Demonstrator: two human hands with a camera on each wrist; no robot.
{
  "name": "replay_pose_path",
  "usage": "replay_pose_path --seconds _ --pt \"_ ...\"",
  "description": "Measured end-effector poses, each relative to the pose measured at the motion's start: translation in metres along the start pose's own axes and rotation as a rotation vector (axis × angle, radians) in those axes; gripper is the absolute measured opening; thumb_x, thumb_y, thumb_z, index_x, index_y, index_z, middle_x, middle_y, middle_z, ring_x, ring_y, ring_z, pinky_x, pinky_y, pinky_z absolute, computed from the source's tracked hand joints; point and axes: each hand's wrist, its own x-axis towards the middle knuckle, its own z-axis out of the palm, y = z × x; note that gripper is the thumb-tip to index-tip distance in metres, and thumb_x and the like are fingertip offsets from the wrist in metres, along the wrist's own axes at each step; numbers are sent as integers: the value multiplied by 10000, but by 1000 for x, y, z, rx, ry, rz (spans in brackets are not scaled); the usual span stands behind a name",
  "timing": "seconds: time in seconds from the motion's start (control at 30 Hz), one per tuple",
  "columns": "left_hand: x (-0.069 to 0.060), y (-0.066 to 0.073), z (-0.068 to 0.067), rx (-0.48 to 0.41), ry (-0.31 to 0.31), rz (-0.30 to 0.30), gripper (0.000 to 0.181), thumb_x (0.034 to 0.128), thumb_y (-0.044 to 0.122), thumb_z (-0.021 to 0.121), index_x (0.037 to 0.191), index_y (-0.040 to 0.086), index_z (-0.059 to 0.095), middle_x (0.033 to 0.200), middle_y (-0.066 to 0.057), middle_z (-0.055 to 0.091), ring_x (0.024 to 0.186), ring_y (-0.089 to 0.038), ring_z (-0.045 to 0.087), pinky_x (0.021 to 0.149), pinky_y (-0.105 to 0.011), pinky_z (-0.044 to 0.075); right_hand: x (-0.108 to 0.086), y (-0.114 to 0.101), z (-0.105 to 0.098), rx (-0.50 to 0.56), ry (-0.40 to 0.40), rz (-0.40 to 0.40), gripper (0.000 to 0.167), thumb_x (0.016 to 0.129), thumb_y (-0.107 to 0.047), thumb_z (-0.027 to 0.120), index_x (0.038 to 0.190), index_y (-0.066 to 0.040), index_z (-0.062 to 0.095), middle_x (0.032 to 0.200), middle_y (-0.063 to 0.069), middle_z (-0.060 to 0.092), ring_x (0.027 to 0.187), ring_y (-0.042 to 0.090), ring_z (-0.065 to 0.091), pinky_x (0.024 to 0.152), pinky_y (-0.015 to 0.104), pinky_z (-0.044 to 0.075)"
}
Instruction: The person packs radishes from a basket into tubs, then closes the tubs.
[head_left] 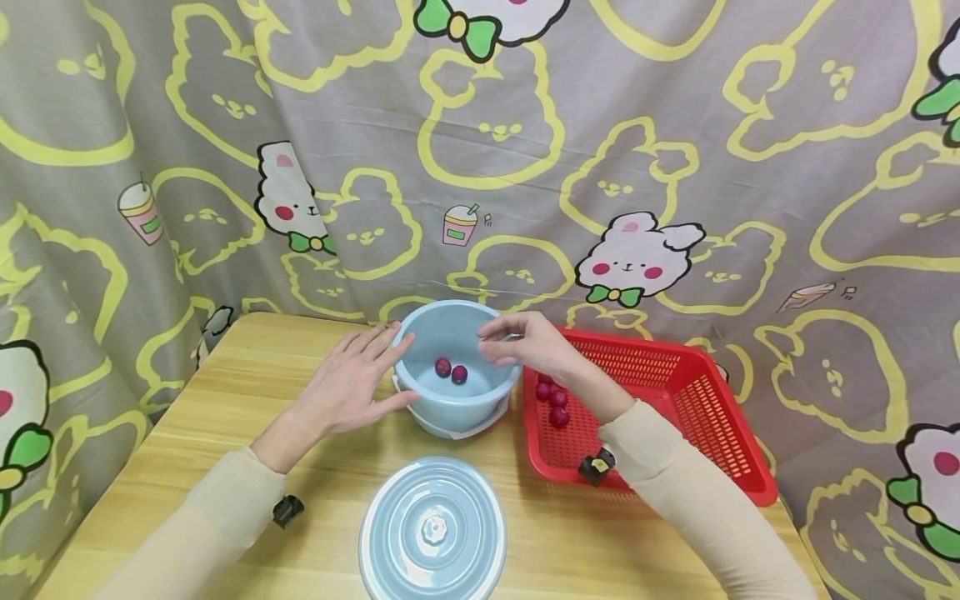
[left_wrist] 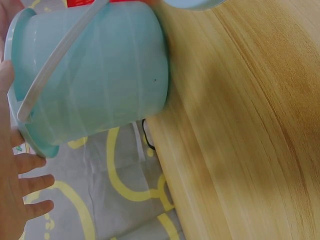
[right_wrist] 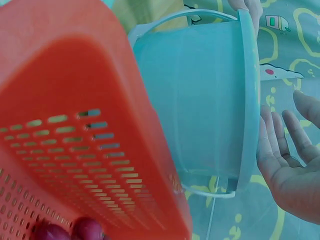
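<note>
A light blue bucket (head_left: 453, 412) stands upright on the table, with two small dark red round fruits (head_left: 443, 367) at its bottom. My left hand (head_left: 348, 385) is at the bucket's left rim, fingers spread; in the left wrist view its fingers (left_wrist: 35, 186) extend beside the rim. Over the bucket's right rim is my right hand (head_left: 531, 340), fingers loosely bent. Nothing shows between those fingers in the right wrist view, where the hand (right_wrist: 295, 175) is just beyond the rim. Several more such fruits (head_left: 558, 417) lie in the left part of a red basket (head_left: 723, 417).
A round light blue lid (head_left: 435, 575) lies in front of the bucket on the wooden table (head_left: 315, 517). The basket stands close on the bucket's right. A patterned grey curtain (head_left: 517, 208) hangs behind the table. The bucket's white handle (left_wrist: 57, 57) hangs down its side.
</note>
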Motion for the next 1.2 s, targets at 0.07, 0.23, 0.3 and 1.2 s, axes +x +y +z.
replay_pose_path --seconds 0.07,0.23,0.3,1.2 --pt "0 0 0 -1 -1 -2 916 932 701 618 1634 151 410 1709 -160 373 1553 -420 410 1272 -601 347 -3 1 -4 -6 15 -4 337 950 -163 788 1252 -25 734 1123 111 731 1077 369 757 939 409 655" --pt "0 0 0 0 2 0 917 932 704 617 1633 149 412 1708 -162 374 1554 -421 409 1271 -601 348 -10 2 -16 -23 44 -12 404 959 -165 778 1305 28 696 1136 139 737 1003 275 771 918 400 661" --pt "0 0 0 0 4 2 917 931 705 616 1631 148 414 1706 -163 377 1551 -423 414 1269 -601 351 -13 4 -21 -29 53 -9 414 965 -169 772 1316 33 688 1152 148 736 1009 285 774 922 409 660" --pt "0 0 0 0 -5 -3 914 939 712 600 1638 157 404 1708 -162 374 1553 -410 416 1274 -606 341 -27 64 -88 -18 219 61 462 1012 -223 727 1333 96 638 1052 75 761 940 205 787 843 310 669"
